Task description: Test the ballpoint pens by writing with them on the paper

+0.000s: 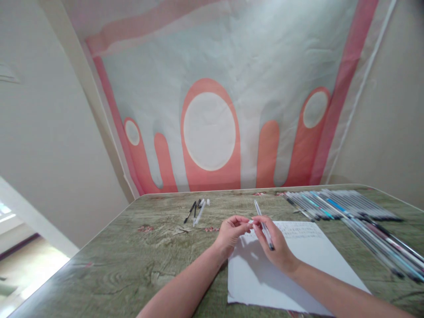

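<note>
The near part of the sheet [265, 287] is found blank and flat on the counter [109, 265], its near left corner slightly ragged. Over its far left part, the left hand [230, 234] and right hand [278, 247] are brought together at the fingertips. A white piece [251, 222] appears to be pinched there by the left hand. The pen [266, 234] is gripped in the right hand, tilted, dark end toward the wrist. The piece could be dropped, its hold being confined to the fingertips; the sheet could be marked if the pen were let slip, though whether its tip is bared cannot be told. Writing [303, 230] is noted along the sheet's far edge. To the right, pens [318, 205] are laid side by side; being round and unrestrained, they could be scattered by a knock. Loose pens [198, 212] are grouped at far left. Beyond, a hanging [212, 57] is seen.
</note>
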A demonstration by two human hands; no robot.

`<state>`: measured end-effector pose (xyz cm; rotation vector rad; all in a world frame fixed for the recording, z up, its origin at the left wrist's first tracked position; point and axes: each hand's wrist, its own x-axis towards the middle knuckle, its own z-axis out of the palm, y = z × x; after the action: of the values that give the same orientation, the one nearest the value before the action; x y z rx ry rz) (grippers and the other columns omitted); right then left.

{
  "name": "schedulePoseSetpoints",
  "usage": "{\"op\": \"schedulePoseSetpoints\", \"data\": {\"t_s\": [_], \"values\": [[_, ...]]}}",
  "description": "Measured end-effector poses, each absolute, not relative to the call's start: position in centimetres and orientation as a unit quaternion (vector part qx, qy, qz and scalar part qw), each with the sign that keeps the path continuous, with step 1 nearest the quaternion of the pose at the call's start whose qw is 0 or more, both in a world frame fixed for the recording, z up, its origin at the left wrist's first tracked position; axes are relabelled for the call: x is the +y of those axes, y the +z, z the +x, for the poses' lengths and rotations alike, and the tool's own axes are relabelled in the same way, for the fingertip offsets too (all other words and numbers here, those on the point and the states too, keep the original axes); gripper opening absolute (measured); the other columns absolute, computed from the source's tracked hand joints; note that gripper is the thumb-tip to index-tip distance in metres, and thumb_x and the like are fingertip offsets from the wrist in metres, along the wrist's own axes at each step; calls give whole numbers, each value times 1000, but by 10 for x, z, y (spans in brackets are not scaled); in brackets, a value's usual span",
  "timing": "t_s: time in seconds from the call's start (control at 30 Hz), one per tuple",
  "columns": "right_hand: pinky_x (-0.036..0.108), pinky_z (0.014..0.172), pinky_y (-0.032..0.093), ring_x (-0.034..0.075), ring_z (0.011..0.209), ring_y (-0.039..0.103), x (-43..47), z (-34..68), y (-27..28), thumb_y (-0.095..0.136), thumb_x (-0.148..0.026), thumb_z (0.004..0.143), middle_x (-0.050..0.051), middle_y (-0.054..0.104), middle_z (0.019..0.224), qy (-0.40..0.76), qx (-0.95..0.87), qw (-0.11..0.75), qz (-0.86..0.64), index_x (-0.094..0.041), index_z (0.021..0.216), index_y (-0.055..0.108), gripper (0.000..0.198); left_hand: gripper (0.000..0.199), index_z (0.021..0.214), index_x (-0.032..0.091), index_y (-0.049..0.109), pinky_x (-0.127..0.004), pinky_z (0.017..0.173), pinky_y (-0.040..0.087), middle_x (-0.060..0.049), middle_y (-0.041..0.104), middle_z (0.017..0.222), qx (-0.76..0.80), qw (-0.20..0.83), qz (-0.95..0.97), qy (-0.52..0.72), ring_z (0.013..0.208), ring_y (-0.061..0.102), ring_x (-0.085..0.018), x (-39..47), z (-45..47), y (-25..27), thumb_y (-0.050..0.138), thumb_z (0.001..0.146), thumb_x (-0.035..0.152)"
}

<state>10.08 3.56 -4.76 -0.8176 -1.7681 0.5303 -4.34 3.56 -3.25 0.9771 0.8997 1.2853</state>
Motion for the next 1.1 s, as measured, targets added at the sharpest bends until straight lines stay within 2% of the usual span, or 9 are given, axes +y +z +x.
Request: {"op": "schedulePoseSetpoints", "data": {"t_s": [0.17, 0.33, 0.53, 0.73, 1.1], "values": [[31, 77, 45, 17, 84, 55, 35, 100, -46, 43, -28, 85, 5, 57, 92, 228, -738, 532, -346, -21, 103, 49, 21, 27, 74, 11, 61, -22, 62, 39, -4, 64, 65, 384, 602, 420, 560, 61, 56, -10, 35, -42, -31, 77, 55, 24], [32, 81, 45, 18, 89, 55, 34, 99, -44, 42, -31, 86, 6, 57, 97, 241, -733, 532, -349, -21, 105, 49, 23, 29, 80, 13, 60, -19, 60, 38, -2, 63, 70, 371, 646, 354, 565, 63, 56, -8, 36, -42, -34, 76, 57, 20], [33, 84, 45, 18, 95, 53, 29, 102, -41, 36, -30, 89, 7, 55, 105, 272, -755, 508, -312, -23, 117, 46, 31, 30, 93, 19, 58, -16, 55, 38, 3, 57, 65, 328, 701, 225, 592, 56, 53, -4, 44, -52, -38, 69, 65, 14], [33, 85, 44, 19, 97, 51, 25, 101, -39, 36, -27, 88, 8, 51, 109, 258, -793, 486, -260, -24, 122, 43, 34, 25, 99, 13, 56, -14, 61, 44, 0, 56, 68, 268, 716, 159, 625, 58, 53, -3, 50, -55, -38, 54, 76, 5], [32, 82, 44, 18, 94, 52, 24, 101, -37, 35, -26, 88, 8, 52, 105, 243, -796, 488, -263, -23, 119, 44, 32, 13, 91, 10, 58, -14, 65, 47, -2, 56, 69, 253, 712, 156, 636, 60, 54, -4, 46, -51, -35, 54, 79, 9]]}}
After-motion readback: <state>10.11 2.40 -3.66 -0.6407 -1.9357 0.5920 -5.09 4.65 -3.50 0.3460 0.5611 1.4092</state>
